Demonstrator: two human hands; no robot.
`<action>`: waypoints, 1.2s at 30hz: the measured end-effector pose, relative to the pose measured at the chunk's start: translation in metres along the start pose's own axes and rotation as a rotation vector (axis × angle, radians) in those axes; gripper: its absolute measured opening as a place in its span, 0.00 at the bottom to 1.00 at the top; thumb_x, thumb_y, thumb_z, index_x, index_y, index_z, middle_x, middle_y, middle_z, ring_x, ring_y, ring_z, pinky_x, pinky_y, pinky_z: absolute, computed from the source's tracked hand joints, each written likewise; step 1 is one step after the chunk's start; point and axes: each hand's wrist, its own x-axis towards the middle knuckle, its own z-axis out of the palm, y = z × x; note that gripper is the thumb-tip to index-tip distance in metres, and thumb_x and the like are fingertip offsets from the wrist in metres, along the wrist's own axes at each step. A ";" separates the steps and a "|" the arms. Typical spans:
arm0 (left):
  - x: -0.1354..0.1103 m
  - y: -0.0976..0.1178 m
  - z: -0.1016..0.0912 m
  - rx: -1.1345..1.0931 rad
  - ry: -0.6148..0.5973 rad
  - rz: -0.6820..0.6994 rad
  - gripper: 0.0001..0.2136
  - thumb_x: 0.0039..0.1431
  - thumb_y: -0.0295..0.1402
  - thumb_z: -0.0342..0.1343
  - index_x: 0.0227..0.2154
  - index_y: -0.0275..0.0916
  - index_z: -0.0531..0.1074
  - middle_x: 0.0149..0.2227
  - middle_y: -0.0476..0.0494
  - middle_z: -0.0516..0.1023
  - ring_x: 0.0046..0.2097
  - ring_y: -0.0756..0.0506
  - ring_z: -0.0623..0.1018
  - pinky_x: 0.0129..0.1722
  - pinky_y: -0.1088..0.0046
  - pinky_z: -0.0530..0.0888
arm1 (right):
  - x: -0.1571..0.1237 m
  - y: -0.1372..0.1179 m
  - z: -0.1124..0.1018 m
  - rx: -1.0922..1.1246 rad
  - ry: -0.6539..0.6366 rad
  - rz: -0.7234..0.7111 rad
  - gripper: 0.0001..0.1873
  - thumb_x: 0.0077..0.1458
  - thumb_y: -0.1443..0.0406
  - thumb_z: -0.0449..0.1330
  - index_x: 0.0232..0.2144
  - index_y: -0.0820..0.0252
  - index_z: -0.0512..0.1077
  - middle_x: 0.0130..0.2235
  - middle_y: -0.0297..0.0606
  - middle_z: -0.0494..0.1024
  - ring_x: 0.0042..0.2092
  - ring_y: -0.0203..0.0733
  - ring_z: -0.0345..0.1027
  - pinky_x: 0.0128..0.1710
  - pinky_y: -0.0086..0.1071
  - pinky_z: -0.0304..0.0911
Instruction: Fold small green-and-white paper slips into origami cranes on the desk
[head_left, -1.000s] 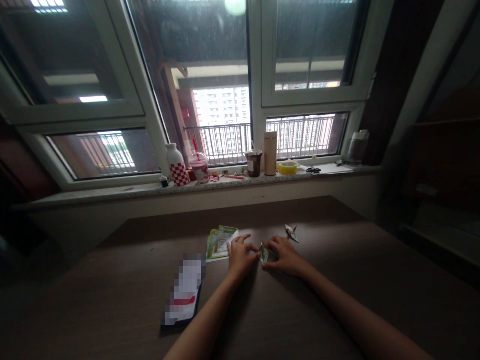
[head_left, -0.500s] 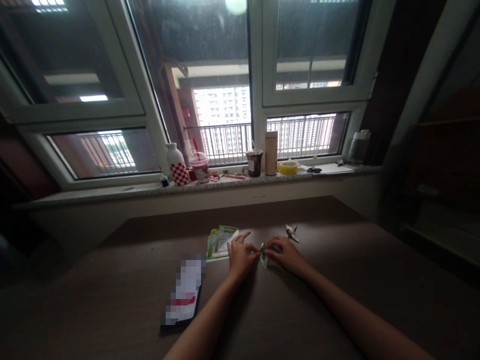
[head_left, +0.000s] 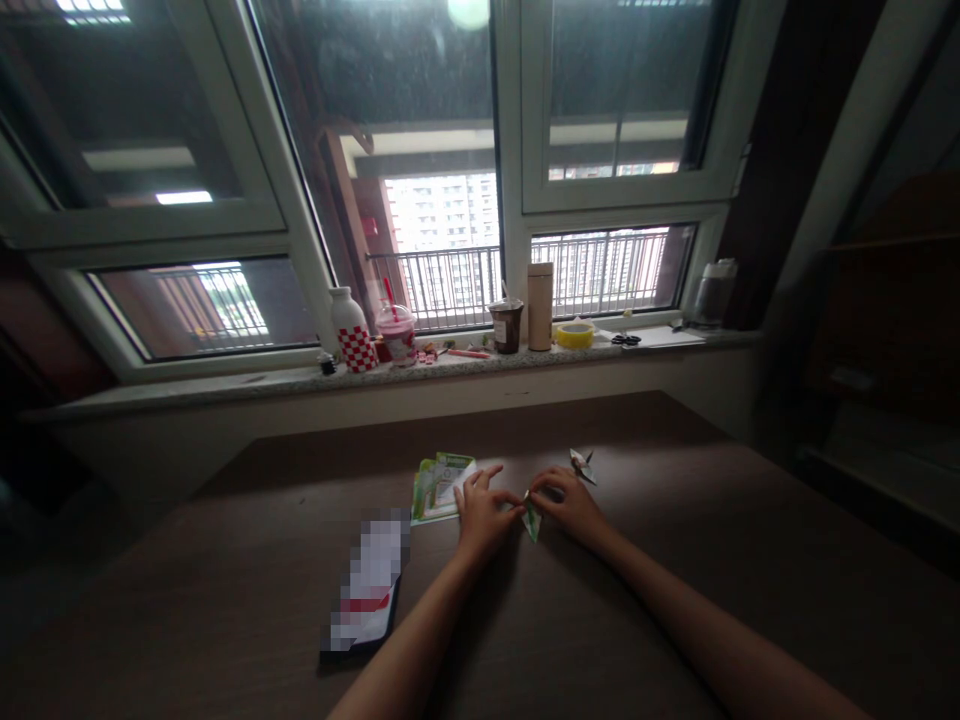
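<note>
Green-and-white folded paper (head_left: 532,526), one piece: left hand (head_left: 482,510) and right hand (head_left: 569,502) fingertips pinch its far end; one origami figure (head_left: 583,467) beyond.

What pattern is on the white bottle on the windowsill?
The bottle has red-and-white checks on its lower part; see the head view.

The head camera is looking out from above the near side of the table (head_left: 225,560), facing forward and tilting down across it. Its lower border is cutting through the tabletop. The left hand (head_left: 484,515) and right hand (head_left: 568,505) are appearing at middle distance, over the table. Beyond the table's far edge, the view is taking in the windowsill (head_left: 225,385) and window (head_left: 375,80).
</note>
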 end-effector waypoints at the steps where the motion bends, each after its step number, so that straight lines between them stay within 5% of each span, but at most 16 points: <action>1: 0.000 0.000 0.000 0.003 -0.002 0.002 0.03 0.49 0.34 0.66 0.28 0.51 0.82 0.63 0.52 0.68 0.65 0.35 0.58 0.65 0.40 0.44 | 0.000 -0.001 0.000 0.004 0.004 -0.004 0.03 0.53 0.64 0.64 0.31 0.56 0.78 0.37 0.38 0.77 0.45 0.46 0.68 0.50 0.39 0.58; 36: 0.000 -0.001 0.003 -0.011 0.048 0.011 0.03 0.53 0.38 0.64 0.30 0.50 0.82 0.62 0.50 0.68 0.66 0.34 0.58 0.64 0.36 0.41 | -0.001 0.011 0.003 -0.056 -0.076 0.039 0.07 0.55 0.59 0.63 0.31 0.56 0.78 0.41 0.40 0.78 0.50 0.48 0.65 0.55 0.43 0.56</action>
